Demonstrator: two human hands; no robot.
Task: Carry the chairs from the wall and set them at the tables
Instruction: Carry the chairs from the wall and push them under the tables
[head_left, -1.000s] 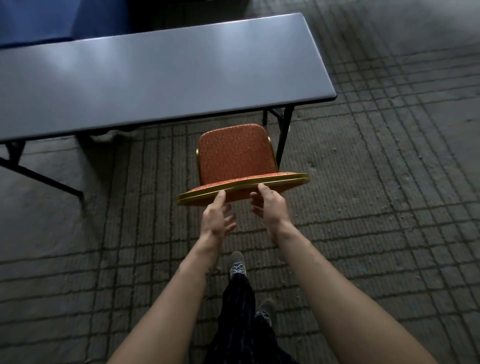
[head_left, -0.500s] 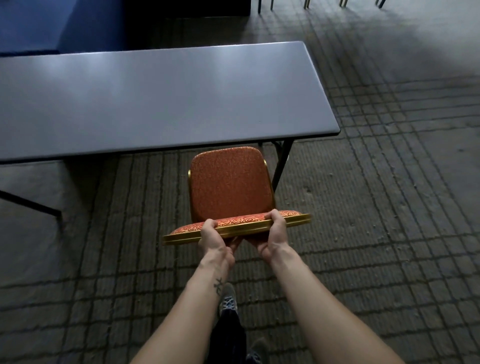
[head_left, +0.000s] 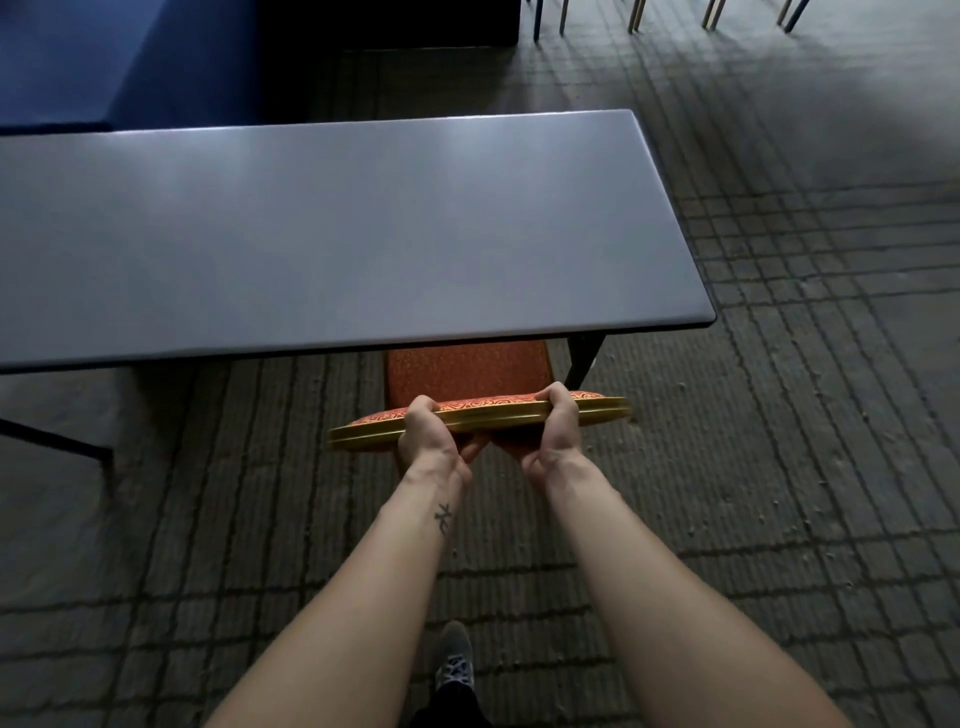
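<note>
An orange padded chair (head_left: 467, 376) with a gold frame stands in front of me, its seat partly hidden under the near edge of a long grey table (head_left: 337, 234). My left hand (head_left: 431, 439) grips the gold top rail of the chair's backrest, thumb over the top. My right hand (head_left: 553, 434) grips the same rail a little to the right. The chair's legs are hidden from view.
The table's black legs show at the right (head_left: 582, 358) and lower left (head_left: 57, 441). Legs of more chairs (head_left: 639, 15) stand at the top right. A blue draped surface (head_left: 78, 62) lies beyond the table. Patterned carpet stretches to the right.
My hands went from touching the backrest rail with loose fingers to gripping it. The chair has slid forward, and its seat now sits under the table edge.
</note>
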